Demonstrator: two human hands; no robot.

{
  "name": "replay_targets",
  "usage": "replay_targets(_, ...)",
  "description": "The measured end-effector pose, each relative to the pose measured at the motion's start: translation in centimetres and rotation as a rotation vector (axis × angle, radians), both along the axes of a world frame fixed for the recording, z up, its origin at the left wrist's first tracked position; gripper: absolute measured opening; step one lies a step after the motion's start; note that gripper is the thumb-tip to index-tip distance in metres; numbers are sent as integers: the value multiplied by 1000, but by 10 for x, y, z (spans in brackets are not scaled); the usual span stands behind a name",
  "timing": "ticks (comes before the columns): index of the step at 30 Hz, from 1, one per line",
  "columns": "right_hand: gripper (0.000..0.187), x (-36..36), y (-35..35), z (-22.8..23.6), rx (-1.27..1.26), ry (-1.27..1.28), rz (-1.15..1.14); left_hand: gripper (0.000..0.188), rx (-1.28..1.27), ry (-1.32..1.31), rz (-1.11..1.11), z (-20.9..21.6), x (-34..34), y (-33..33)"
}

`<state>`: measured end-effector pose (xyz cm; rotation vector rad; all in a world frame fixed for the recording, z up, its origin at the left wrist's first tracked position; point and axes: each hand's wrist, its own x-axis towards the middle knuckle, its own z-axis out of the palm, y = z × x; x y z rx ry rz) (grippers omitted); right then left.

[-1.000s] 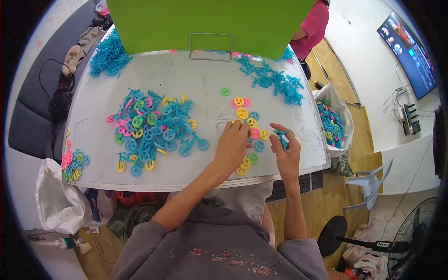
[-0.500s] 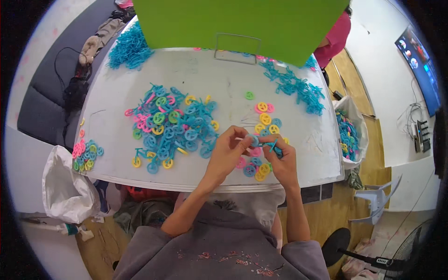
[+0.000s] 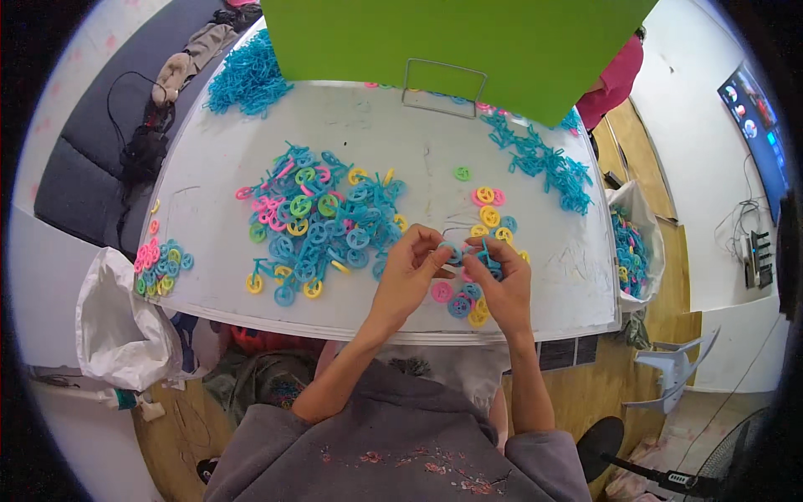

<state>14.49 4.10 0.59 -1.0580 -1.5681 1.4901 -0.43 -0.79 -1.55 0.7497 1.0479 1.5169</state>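
Two pinches over white table (image 3: 213, 243): left hand (image 3: 406, 272) on blue wheel (image 3: 452, 253), right hand (image 3: 507, 280) on teal frame (image 3: 486, 248), at wheel's three o'clock. Looks like wheel-fitting; next move probably calls for lining both up. Mixed pile (image 3: 322, 226), nine o'clock.

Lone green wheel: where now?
The green wheel lies right of centre in the head view, just up-left of a yellow wheel, left of a teal pile.

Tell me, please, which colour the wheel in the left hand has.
The wheel is blue, as the head view shows.
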Motion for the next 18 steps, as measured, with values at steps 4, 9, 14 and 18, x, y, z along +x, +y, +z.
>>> replay_targets(4,14,3,-1,-17,15,47,-98,12,1,4,36,3,3,0)
replay_targets(9,14,-1,-5,-23,-79,128,-119,11,24,132,130,2,7,-1)
replay_targets(14,14,-10,-12,-14,-120,117,-145,11,60,192,216,4,9,-1)
replay_targets(18,14,-11,-10,-24,-46,145,-141,12,-31,-12,135,1,7,2)
